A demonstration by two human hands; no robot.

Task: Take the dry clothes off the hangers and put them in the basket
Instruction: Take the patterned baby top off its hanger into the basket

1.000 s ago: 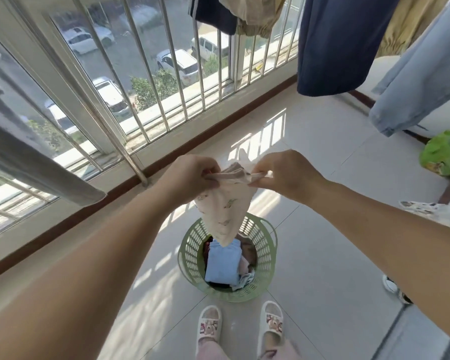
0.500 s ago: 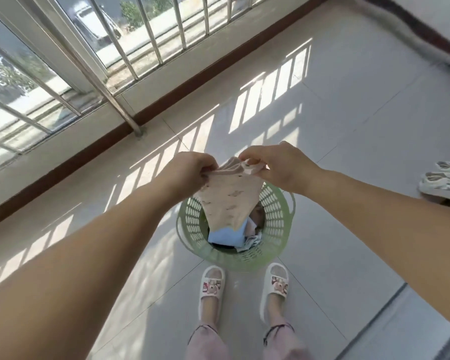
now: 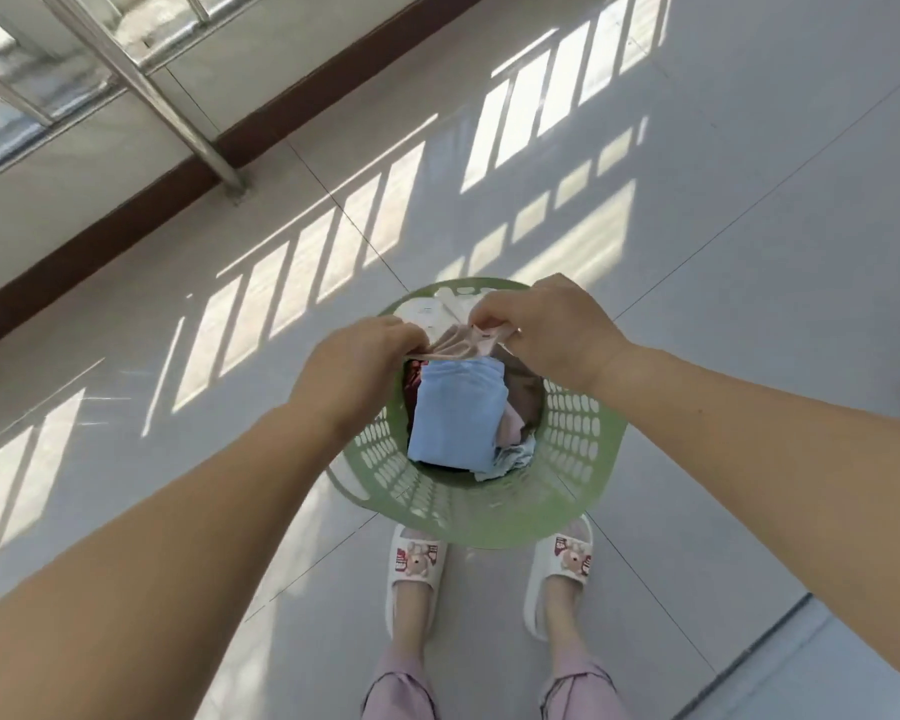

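Sunlit floor tiles (image 3: 697, 252) are carrying the green basket (image 3: 583, 491), already holding folded clothes (image 3: 455, 407). I am pinching a beige garment (image 3: 461, 348) with my left hand (image 3: 357, 363) and right hand (image 3: 552, 324) directly above it; lowering it in is pending, and any remaining hangers are out of view.

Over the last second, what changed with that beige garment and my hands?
Both hands, left hand and right hand, lowered the beige garment from hanging open above the green basket down to its rim, now bunched. Both still pinch it. The blue garment stayed put.
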